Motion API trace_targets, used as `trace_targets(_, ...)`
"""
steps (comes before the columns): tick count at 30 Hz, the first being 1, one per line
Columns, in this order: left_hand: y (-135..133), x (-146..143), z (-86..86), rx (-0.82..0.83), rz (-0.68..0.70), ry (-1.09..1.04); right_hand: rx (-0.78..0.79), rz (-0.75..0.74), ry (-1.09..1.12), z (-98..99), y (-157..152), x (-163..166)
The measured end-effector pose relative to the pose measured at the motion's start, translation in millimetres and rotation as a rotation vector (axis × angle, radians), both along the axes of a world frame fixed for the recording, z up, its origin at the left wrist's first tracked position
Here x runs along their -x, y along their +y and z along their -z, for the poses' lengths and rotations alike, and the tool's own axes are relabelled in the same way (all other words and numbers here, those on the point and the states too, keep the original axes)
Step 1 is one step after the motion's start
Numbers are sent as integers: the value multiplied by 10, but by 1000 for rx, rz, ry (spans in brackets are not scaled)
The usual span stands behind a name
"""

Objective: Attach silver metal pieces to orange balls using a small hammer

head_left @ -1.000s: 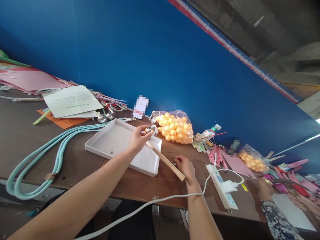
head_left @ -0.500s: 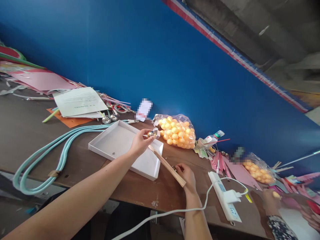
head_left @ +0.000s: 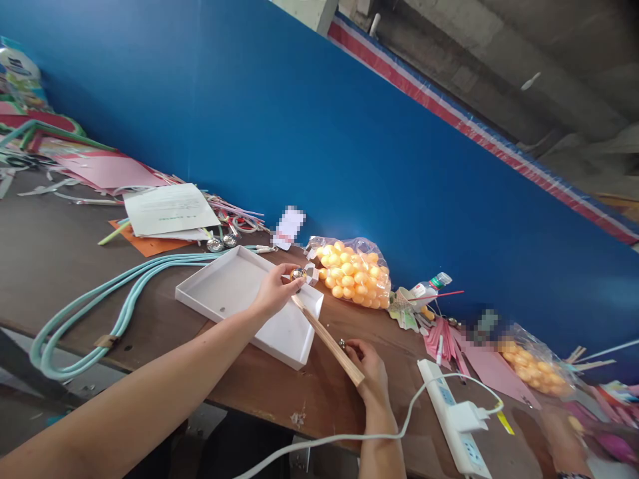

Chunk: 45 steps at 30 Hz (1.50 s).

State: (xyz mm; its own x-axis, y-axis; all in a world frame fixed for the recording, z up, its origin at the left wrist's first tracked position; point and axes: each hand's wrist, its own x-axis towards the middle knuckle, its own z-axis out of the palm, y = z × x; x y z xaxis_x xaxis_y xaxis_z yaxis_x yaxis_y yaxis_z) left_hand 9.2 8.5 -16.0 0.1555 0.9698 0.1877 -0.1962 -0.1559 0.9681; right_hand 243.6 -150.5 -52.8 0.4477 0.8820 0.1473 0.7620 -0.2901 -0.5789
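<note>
Over the right end of a shallow white box [head_left: 200, 303], my left hand [head_left: 273, 293] is closed, pinching a shiny metal ball [head_left: 298, 274] between thumb and fingers. A pale wooden stick [head_left: 327, 338] slants from just below that ball down to my right hand [head_left: 372, 369]. My right hand is closed near the table, with a small shiny metal piece [head_left: 342, 344] at its fingertips. Which hand bears the stick's weight I cannot tell. A small clear box-like piece [head_left: 312, 274] sits just past my left fingertips.
Behind lies a clear bag of orange balls [head_left: 349, 269]. A light-blue cord loop [head_left: 134, 286], papers [head_left: 172, 209] and shiny bells [head_left: 214, 244] are left. A power strip [head_left: 454, 416] with a white cable [head_left: 319, 440] lies right. Another person's blurred hand [head_left: 564, 442] is far right.
The camera view has shifted and tilted slightly. Both my hands keep nearly the same poses, with the stick still between them. The other person's hand has moved lower in the view.
</note>
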Motion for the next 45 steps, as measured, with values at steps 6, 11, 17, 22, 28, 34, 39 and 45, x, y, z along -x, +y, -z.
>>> trace_targets(6,-31,21,-38,17,-4,10,-70,-12,-5,53,7,-35)
trace_targets(11,-29,22,-32,0,-9,17,-198,57,-62,49,19,-64)
trace_targets(17,-32,21,-42,4,-2,16,-231,109,-10,-14,14,-32)
trace_targets(22,-42,15,-61,22,2,-12,-223,102,-3,1,32,-33)
trace_targets(28,-66,27,-91,36,1,-10,-395,232,445,-13,15,-66)
trace_targets(34,-85,56,-201,46,-39,-18,-842,147,1255,-124,-28,-203)
trace_targets(39,-123,57,-335,61,-55,-10,-824,103,1446,-253,-77,-285)
trace_targets(45,-115,152,-340,71,-69,2,-695,59,1596,-413,0,-286)
